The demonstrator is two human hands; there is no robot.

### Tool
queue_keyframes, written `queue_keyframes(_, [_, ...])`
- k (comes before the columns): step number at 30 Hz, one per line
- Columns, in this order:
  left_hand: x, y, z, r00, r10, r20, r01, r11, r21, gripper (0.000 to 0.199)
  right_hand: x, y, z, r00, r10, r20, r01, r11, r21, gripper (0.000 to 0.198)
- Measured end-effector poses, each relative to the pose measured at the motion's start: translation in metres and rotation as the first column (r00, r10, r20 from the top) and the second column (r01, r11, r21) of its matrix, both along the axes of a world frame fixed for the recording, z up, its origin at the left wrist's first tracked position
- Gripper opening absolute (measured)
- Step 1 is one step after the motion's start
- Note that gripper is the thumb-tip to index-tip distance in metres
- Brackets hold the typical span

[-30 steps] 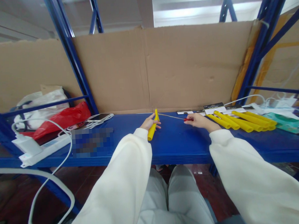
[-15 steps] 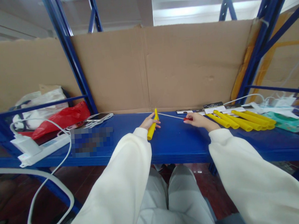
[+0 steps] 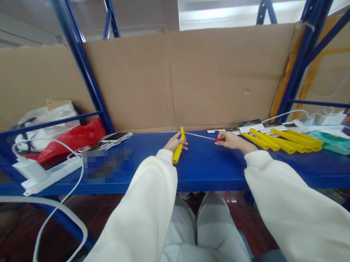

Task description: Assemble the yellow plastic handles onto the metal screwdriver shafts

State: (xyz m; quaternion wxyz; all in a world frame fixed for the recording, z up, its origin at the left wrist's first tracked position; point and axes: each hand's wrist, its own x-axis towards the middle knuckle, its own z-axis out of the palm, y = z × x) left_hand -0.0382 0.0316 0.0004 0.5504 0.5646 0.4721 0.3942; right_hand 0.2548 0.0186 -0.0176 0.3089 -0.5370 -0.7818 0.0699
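Note:
My left hand (image 3: pixel 175 142) is wrapped round a yellow tube (image 3: pixel 178 151), which slants up and away from me over the blue shelf (image 3: pixel 207 166). My right hand (image 3: pixel 230 139) closes on the red handle of what looks like a long, thin screwdriver (image 3: pixel 201 135). Its pale shaft points left, and the far end reaches the upper part of the tube. Whether the tip touches the tube or passes behind it, I cannot tell. Just right of my right hand lie several more yellow tubes (image 3: pixel 282 142) side by side.
A cardboard sheet (image 3: pixel 204 78) stands along the back. At left are a power strip (image 3: pixel 53 176) with a looping white cable, a phone (image 3: pixel 116 137) and a red bag (image 3: pixel 71 140). Black-and-white cards (image 3: pixel 249 125) and a green packet (image 3: pixel 335 141) lie at right.
Both hands keep almost the same place and hold. The thin shaft shows only a slight difference in its look.

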Motion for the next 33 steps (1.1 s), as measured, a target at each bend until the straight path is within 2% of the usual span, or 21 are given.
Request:
queue_keyframes(6, [0.0003,0.0004,-0.0005,1.0,0.007,0.006,-0.007,1.0,-0.001,0.079,-0.0006,-0.0024,0.0015,0.995,0.097,-0.013,-0.097,0.995,-0.027,0.032])
queue_keyframes(14, [-0.0008,0.0042,-0.0034,1.0,-0.009,0.017,0.009,1.0,-0.006,0.078,0.0016,0.0031,-0.0029,0.999,0.028,-0.047,-0.026,0.999,0.037,0.036])
queue_keyframes(19, [-0.0028,0.0089,-0.0048,0.999,-0.027,0.02,0.027,0.999,-0.016,0.078,-0.0011,-0.0021,0.0009,0.999,0.051,0.013,-0.051,0.999,-0.007,0.033])
queue_keyframes(23, [-0.0025,0.0073,-0.0038,0.999,-0.029,0.025,0.03,0.999,-0.019,0.078,-0.0022,-0.0027,0.0022,0.998,0.067,-0.021,-0.067,0.997,-0.023,0.034])
queue_keyframes(29, [-0.0026,0.0071,-0.0039,0.999,-0.036,0.02,0.036,0.999,-0.018,0.079,0.0002,0.002,-0.0007,0.999,0.035,-0.031,-0.033,0.998,0.047,0.037])
queue_keyframes(33, [-0.0028,0.0072,-0.0037,0.999,-0.03,0.021,0.03,0.999,-0.018,0.079,-0.0015,-0.002,0.0013,0.998,0.069,0.006,-0.069,0.998,0.01,0.035])
